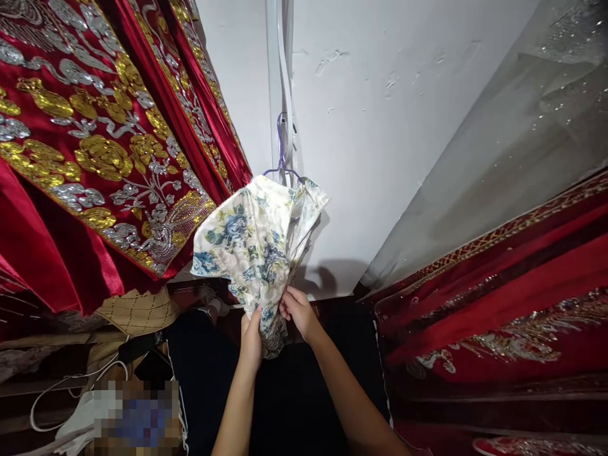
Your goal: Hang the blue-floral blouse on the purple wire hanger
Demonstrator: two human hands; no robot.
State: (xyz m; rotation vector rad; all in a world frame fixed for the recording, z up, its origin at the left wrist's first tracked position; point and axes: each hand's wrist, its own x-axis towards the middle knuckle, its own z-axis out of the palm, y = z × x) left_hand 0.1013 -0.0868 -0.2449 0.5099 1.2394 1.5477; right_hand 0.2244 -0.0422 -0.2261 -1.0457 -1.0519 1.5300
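Observation:
A white blouse (259, 237) with blue and green flowers hangs on a thin purple hanger (281, 147) against the wall. Both my hands grip its lower part. My left hand (251, 334) is closed on the cloth at the lower left, thumb on top. On the right, my right hand (300, 310) pinches the fabric near the front edge. Above it, the right side of the blouse falls partly open. The fingertips of both hands are partly hidden by the cloth.
Red garments with gold and silver embroidery (104, 155) hang at the left. More red sequined fabric (498, 316) is at the right, below a sheer glittering cloth (536, 126). A tan quilted item (137, 310) and a white cable (45, 396) lie at lower left.

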